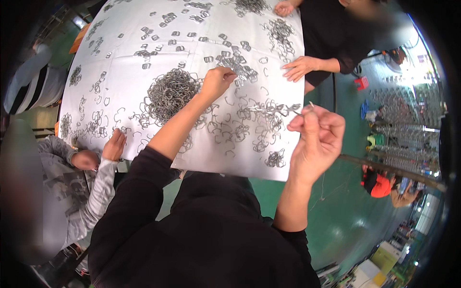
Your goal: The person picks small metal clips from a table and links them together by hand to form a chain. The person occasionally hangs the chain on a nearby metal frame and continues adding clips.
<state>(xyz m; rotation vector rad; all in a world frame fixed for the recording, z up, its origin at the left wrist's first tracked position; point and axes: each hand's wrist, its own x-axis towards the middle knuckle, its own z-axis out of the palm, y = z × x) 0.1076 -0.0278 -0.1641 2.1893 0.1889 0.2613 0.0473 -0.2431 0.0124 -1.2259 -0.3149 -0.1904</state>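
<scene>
My right hand (314, 141) is raised over the table's right edge, thumb and fingers pinched on the end of a row of shiny metal pieces (273, 109). The row stretches left above loose bent-wire hooks (235, 127). My left hand (216, 85) reaches to the middle of the table with its fingertips pressed together, beside a heap of flat metal buckle-like pieces (237, 63). Whatever is between those fingertips is too small to make out. Left of my left forearm lies a big dense pile of bent metal hooks (173, 93).
The white-covered table (129, 48) bears scattered metal pieces. A co-worker's hand (301, 67) rests at its right edge. Another person's hand (114, 145) touches hooks at the left. Over the green floor, a red stool (361, 83) and hanging racks (403, 110) stand right.
</scene>
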